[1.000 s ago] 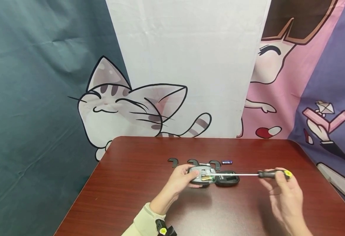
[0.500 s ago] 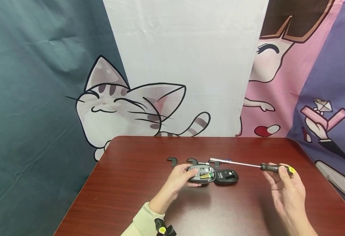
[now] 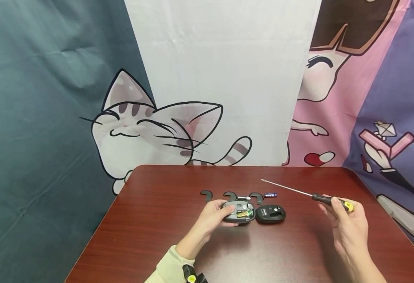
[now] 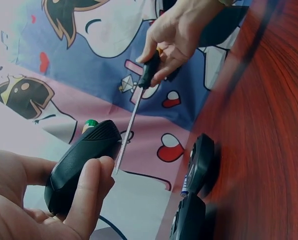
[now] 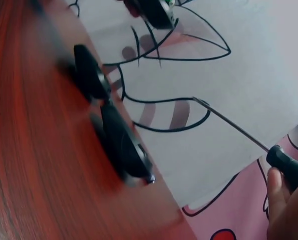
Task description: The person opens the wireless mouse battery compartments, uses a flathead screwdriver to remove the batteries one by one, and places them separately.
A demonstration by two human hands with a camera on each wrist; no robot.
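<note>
In the head view my left hand (image 3: 214,215) grips a computer mouse (image 3: 230,215) above the table, underside up and battery bay exposed. A green-and-gold battery (image 3: 243,214) sits in that bay; its green end (image 4: 90,123) juts above the mouse in the left wrist view. My right hand (image 3: 351,232) holds a screwdriver (image 3: 325,199) by its black-and-yellow handle. The blade points left and up, its tip apart from the mouse. Another black mouse (image 3: 270,214) lies underside up on the table. Both wrist views show a further mouse (image 4: 190,220) beside it.
Dark curved battery covers (image 3: 207,195) lie in a row behind the mice on the reddish-brown table (image 3: 150,228). A blue battery (image 3: 270,195) and a pale silvery battery (image 3: 243,198) lie among them. A printed cloth (image 3: 228,70) hangs behind the table.
The screwdriver tip has lifted from the battery bay, swinging up and away from the held mouse. My left hand and that mouse have shifted slightly left.
</note>
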